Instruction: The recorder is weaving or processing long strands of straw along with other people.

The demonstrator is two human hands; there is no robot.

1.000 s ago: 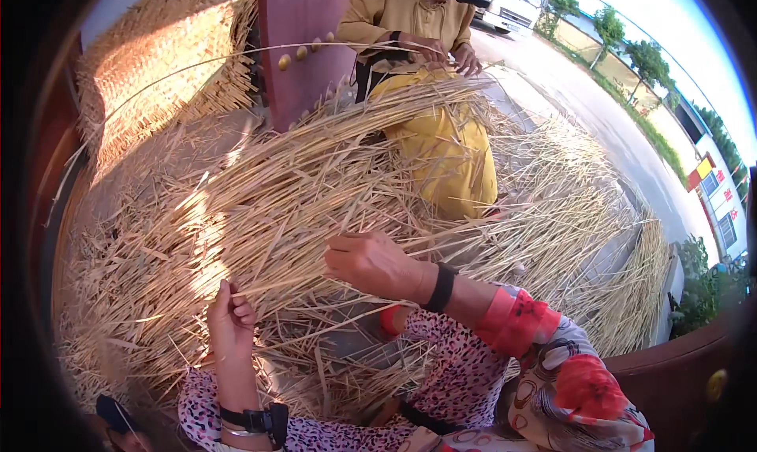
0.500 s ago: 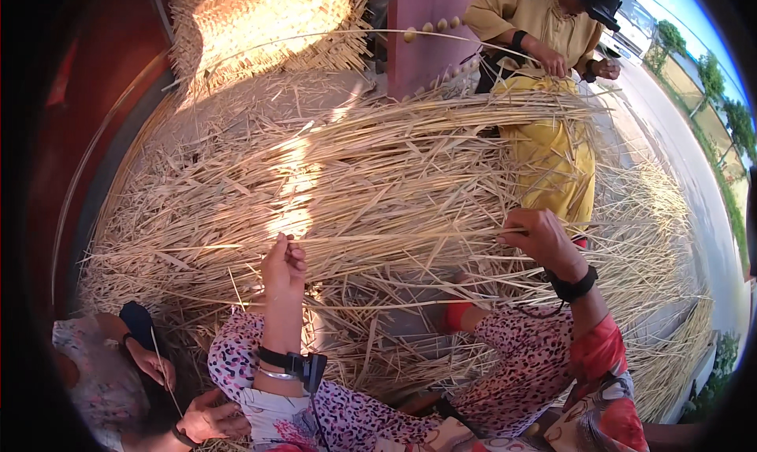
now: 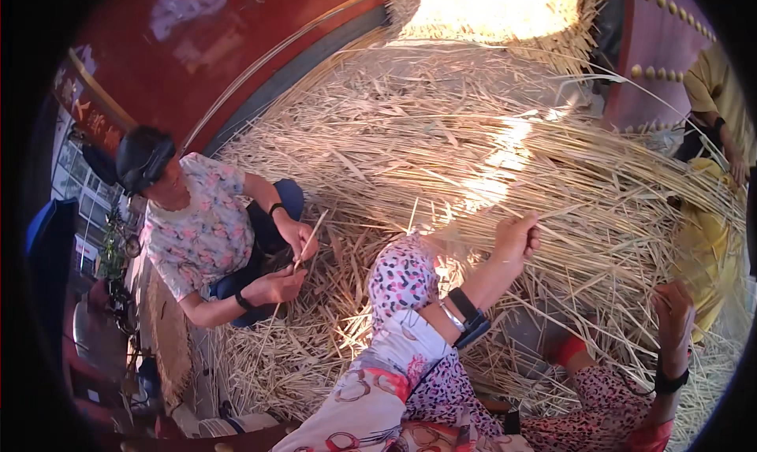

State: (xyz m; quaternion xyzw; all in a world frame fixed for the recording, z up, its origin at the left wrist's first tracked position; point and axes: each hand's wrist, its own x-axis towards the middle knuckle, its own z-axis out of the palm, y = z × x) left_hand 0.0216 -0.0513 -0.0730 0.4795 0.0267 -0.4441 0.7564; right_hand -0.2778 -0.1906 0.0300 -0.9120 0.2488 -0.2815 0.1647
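Note:
My left hand [image 3: 516, 241] is closed over the bed of dry reed stalks, fingers curled in a pinch. A pale reed stalk [image 3: 558, 212] shows at its fingertips, hard to separate from the stalks behind. Lower on the right, my right hand [image 3: 674, 314] is closed too, its fingers bent together near the edge of the pile; what lies in them blends into the straw. Beneath and beyond both hands spreads a thick layer of reed stalks [image 3: 410, 148], mostly lying lengthwise. My patterned trouser knee [image 3: 402, 275] is beside my left forearm.
A person in a floral shirt [image 3: 201, 239] crouches at the left, holding a thin stalk [image 3: 314, 235] in both hands. Another person's yellow trousers [image 3: 698, 251] show at the right edge. A woven mat [image 3: 402, 11] lies at the back, near a red door [image 3: 260, 18] and a studded purple panel [image 3: 654, 50].
The view has swung left, bringing the person in the floral shirt fully into sight. My right hand now sits lower and nearer me relative to my left; both remain closed.

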